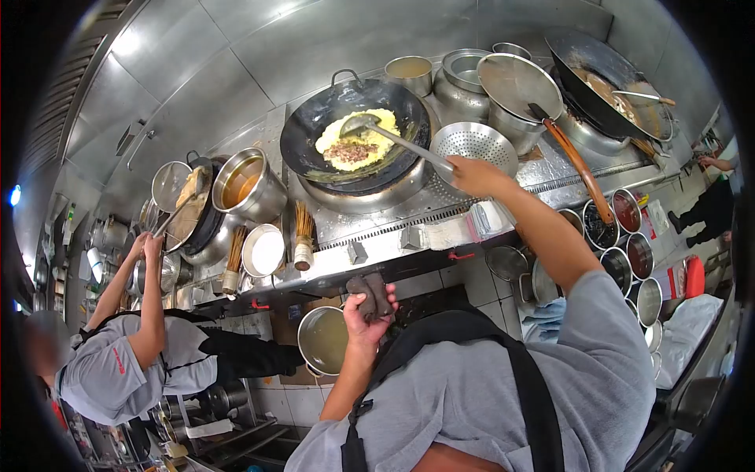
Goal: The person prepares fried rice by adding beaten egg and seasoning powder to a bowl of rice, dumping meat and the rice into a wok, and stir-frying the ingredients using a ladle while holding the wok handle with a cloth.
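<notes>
A long steel ladle [405,143] is gripped near the end of its handle by the right hand [476,175], the fingers being closed around it. The hand is placed at about four o'clock from the middle of a wide, round black wok [307,134], which is seated on a metal burner. In the wok, a soft yellow mass of egg-like food [384,126] is spread, topped toward six o'clock by chopped reddish-brown pieces [351,154]. The ladle's bowl is held over the twelve o'clock part of the food; whether it is pressed against it cannot be told.

At six o'clock from the wok, well apart from it, a folded dark brown cloth [371,293] is held in the left hand [363,324], with the fingers curled tightly round it.

Just beside the right hand, a round perforated steel strainer [473,143] is set at three o'clock from the wok. A tall steel pot of amber liquid [267,200] is placed at eight o'clock, and a bundled straw-coloured brush [303,228] at seven.
</notes>
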The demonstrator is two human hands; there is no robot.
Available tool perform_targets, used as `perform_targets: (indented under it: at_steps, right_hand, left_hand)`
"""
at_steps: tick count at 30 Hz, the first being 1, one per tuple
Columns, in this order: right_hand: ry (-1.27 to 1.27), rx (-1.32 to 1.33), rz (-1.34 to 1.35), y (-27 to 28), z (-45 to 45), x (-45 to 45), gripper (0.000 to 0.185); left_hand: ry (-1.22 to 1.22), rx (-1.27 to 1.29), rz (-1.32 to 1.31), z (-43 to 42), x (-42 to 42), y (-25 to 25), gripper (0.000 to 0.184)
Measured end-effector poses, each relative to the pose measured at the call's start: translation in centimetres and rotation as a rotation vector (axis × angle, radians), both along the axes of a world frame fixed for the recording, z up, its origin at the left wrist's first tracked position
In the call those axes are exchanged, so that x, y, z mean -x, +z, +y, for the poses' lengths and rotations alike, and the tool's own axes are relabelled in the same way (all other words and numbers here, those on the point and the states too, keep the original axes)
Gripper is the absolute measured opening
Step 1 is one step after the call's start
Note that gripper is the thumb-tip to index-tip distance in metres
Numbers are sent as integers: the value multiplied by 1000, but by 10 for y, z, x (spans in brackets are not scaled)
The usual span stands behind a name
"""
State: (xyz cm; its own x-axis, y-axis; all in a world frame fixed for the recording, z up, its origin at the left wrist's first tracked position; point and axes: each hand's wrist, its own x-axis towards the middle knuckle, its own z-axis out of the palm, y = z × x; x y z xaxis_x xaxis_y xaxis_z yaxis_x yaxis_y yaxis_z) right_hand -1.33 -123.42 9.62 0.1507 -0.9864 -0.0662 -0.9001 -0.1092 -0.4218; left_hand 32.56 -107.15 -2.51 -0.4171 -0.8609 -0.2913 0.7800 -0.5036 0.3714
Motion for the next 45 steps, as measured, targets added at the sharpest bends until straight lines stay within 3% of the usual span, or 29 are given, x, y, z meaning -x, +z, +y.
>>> perform_targets:
  at_steps: [3,5,7,12,14,17,20,22,24,27,31,34,36,39,41,45]
  right_hand:
    - [-13,25,-31,-41,-54,-40,42]
    - [-168,-160,-214,-29,-48,-86,42]
    - [-143,-256,-399,-25,-31,-111,43]
    - [68,-368,-639,-25,25,-61,47]
    - [51,-429,-627,-6,45,-28,45]
    - [64,-317,-469,-2,43,2,43]
    - [49,61,-74,-30,9,-20,42]
    - [-108,-67,-33,-33,-9,-58,43]
    - [-141,-126,-247,-46,-15,-84,48]
    - [-149,-376,-487,-12,19,-101,52]
    - [16,-528,-834,-8,24,-57,52]
    - [-54,-437,-712,-12,13,-48,47]
    - [-107,-248,-481,-12,13,-54,49]
    - [-60,123,-430,-66,10,-59,53]
    - [-74,122,-523,-70,44,-60,58]
    - [-107,6,-634,-130,101,-54,59]
  left_hand:
    - [-12,-25,-64,9,-6,-8,52]
    - [-17,-41,-68,12,-5,-13,50]
    - [-14,-56,-96,11,-6,-16,47]
    - [17,-32,-116,12,-21,-22,44]
    - [49,-45,-82,14,-28,-21,45]
    - [89,-62,-72,18,-25,-7,49]
    - [95,-64,-118,16,-9,12,50]
    - [56,-50,-139,12,-4,9,51]
    - [-38,-41,-131,4,-10,-6,49]
    - [-92,-39,-109,4,-16,-11,45]
    - [-70,-52,-141,10,-20,-21,42]
    - [-72,-87,-147,21,-29,-38,42]
    - [-154,-98,-212,24,-41,-63,41]
    - [-172,-204,-410,44,-54,-75,39]
    - [-160,-393,-524,70,-74,-111,37]
    - [-387,-536,-1061,131,-111,-161,40]
